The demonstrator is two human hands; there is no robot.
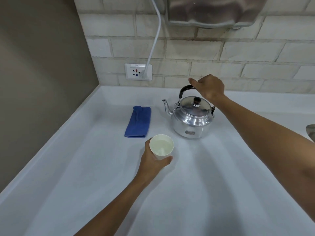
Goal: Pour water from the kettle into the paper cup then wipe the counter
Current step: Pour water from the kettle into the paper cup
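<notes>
A shiny metal kettle (191,117) with a black handle stands upright on the white counter (85,184), its spout pointing left. My right hand (209,87) is closed around the top of the handle. In front of the kettle, a white paper cup (161,147) with water in it is held upright in my left hand (154,161), whose fingers wrap its lower wall. A folded blue cloth (138,122) lies flat on the counter, left of the kettle and behind the cup.
A wall socket (138,71) with a white cable (156,34) plugged in sits on the brick wall behind. A steel appliance (214,11) hangs above. A grey wall borders the counter's left edge. A metal object (311,131) shows at the right edge.
</notes>
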